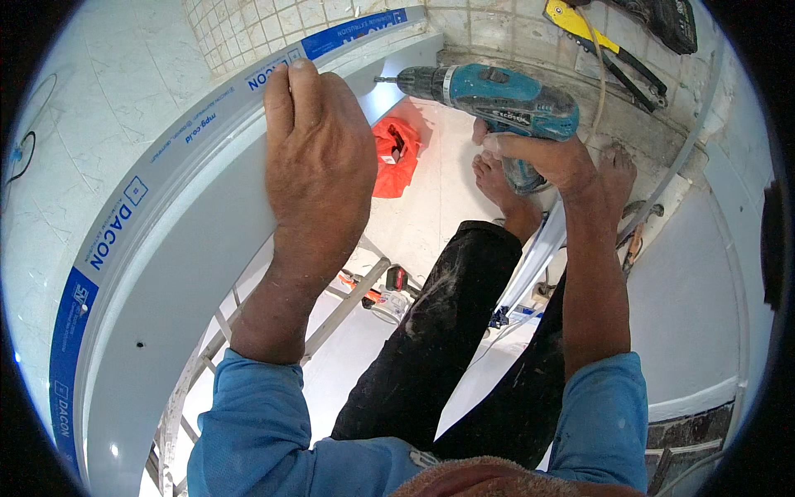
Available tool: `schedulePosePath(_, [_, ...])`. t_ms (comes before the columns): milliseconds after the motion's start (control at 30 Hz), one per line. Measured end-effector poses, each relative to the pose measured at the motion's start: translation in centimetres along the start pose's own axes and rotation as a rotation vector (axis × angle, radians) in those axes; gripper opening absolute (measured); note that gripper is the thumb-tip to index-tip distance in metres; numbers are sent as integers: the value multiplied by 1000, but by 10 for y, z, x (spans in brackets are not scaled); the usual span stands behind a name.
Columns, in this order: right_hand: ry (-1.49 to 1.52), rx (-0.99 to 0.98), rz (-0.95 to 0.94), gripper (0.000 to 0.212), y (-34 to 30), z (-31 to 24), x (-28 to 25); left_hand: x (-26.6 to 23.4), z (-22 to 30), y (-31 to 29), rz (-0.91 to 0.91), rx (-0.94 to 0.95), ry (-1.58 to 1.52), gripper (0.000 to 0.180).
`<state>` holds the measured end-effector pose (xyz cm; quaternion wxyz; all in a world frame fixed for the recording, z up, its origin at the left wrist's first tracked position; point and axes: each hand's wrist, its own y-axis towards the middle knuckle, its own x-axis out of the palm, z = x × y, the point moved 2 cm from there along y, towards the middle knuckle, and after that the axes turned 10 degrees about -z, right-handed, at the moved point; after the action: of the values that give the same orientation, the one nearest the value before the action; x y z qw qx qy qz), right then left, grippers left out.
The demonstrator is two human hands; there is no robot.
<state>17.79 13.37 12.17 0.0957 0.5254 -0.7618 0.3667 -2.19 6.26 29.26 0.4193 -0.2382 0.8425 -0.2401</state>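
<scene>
A long white frame profile (174, 282) curves through the left of the view, with blue-and-white printed protective film (74, 311) along its outer edge. My left hand (319, 149) is closed over its upper stretch, fingertips at the filmed edge; my palm side is hidden. In my right hand (555, 161) is a teal cordless drill (505, 99), held by the grip. Its chuck (421, 83) and thin bit point left toward the frame's inner face, just right of my left hand. I cannot tell whether the bit touches it. A small dark hole (140, 345) shows lower down the frame.
Yellow-and-black long-handled cutters (609, 50) lie on the ledge at upper right, near a cable (598, 83). Far below are a red bag (396, 157), a ladder (348, 306) and a clear tub with tools (391, 305). My bare feet (497, 182) rest near the ledge.
</scene>
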Motion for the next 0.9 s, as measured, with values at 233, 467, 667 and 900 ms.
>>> schedulePosePath(233, [-50, 10, -9, 32, 4, 3, -1, -1, -1, 2, -14, -2, 7, 31])
schedulePosePath(467, [-89, -37, -21, 31, 3, 6, -4, -1, -1, 3, -64, 1, 15, 33])
schedulePosePath(667, [-74, 15, -158, 32, 8, 0, -6, -3, -2, 2, -15, 8, -14, 33])
schedulePosePath(900, [-217, -132, -97, 34, -9, -14, -26, -10, -3, 4, -41, 47, -56, 39])
